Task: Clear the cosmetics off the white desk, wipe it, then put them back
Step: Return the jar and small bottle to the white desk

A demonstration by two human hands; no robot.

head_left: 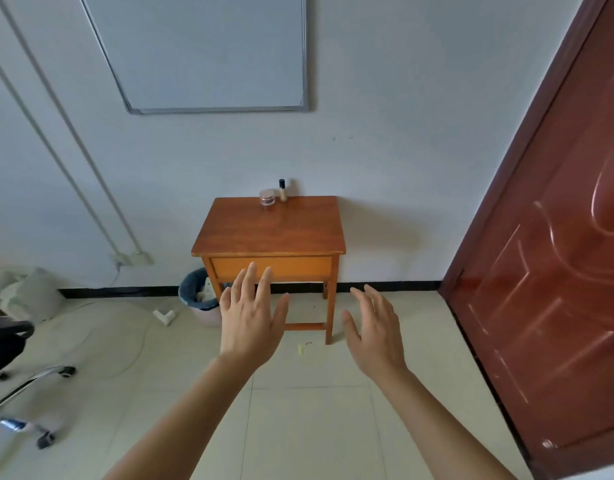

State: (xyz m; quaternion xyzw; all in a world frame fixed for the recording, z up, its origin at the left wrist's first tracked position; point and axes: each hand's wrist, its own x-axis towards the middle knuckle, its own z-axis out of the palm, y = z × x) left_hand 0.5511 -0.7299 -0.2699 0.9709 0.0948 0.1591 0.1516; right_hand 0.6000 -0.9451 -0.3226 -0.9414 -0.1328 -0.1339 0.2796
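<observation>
A small orange-brown wooden table (257,233) stands against the white wall ahead. On its far edge sit a round pinkish jar (267,197) and, just right of it, a slim bottle with a black cap (282,190). My left hand (250,317) and my right hand (375,327) are stretched out in front of me with fingers spread, empty, well short of the table and below its drawer front. No white desk is in view.
A bin with a dark liner (198,292) stands at the table's left leg. A red-brown door (555,271) fills the right. A wheeled office chair (18,368) and cables lie at the left. A whiteboard (212,53) hangs above. Tiled floor lies between me and the table.
</observation>
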